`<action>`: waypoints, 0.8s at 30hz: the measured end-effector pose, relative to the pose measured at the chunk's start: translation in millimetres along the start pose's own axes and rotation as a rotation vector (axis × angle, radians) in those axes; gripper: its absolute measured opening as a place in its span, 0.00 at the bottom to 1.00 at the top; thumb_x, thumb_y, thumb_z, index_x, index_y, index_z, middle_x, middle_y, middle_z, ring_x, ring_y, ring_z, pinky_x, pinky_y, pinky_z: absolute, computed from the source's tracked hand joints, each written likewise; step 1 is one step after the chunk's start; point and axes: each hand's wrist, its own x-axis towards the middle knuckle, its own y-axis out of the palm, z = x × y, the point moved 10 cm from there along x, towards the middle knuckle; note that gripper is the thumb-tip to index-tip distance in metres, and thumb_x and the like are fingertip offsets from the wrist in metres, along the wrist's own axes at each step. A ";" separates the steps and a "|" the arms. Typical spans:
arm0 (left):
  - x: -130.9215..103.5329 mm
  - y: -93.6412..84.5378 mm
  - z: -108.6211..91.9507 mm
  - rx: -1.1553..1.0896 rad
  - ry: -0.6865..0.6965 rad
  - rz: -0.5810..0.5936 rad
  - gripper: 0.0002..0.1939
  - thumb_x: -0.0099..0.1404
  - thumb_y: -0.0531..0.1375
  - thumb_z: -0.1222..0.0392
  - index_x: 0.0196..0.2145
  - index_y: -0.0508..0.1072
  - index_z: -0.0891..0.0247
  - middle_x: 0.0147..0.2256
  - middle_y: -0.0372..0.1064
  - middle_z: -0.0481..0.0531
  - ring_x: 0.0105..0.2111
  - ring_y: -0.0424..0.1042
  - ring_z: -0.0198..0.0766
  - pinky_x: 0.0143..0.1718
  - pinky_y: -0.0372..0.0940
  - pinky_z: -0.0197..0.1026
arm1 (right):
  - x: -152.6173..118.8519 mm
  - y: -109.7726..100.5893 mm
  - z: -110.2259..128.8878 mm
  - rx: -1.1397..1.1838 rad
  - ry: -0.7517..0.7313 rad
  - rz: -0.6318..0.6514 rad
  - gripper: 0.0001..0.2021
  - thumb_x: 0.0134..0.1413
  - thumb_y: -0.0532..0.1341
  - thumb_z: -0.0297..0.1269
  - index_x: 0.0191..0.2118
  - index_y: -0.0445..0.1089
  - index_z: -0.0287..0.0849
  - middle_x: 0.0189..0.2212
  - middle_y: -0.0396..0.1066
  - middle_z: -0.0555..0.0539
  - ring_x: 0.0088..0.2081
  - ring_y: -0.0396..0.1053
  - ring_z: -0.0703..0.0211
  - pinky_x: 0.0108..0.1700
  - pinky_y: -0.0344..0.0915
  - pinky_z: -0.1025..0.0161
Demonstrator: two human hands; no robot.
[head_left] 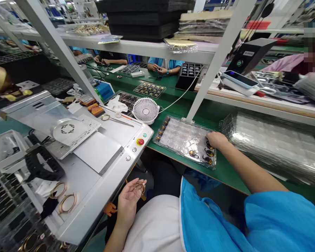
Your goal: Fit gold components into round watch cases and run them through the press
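In my left hand (pixel 128 199), held low in front of my body, is a thin gold-coloured metal ring (pixel 140 188), pinched between curled fingers. My right hand (pixel 218 140) reaches to the right side of a transparent plastic tray (pixel 183 148) on the green bench. Its fingers are closed and point down at the tray's right column; their tips are hidden. Just below them lie small round black-and-amber parts (pixel 209 152) with short tails. More such parts sit along the tray's left edge, and one lies near the front.
A grey machine with a red stop button (pixel 140 141) stands at left, two gold rings (pixel 67 203) lying on it. Behind the tray is a white fan (pixel 146 110). Stacked transparent trays (pixel 275 143) are at right. A slanted shelf post (pixel 212 70) rises behind the tray. Co-workers sit across the bench.
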 end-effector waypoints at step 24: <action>-21.1 53.7 -42.5 0.020 0.050 0.367 0.47 0.47 0.80 0.55 0.63 0.71 0.58 0.61 0.68 0.69 0.46 0.79 0.51 0.39 0.73 0.43 | -179.6 -47.2 293.6 1.375 -1.072 -0.041 0.13 0.65 0.61 0.34 0.51 0.79 0.45 0.38 0.70 0.45 0.33 0.72 0.61 0.32 0.72 0.64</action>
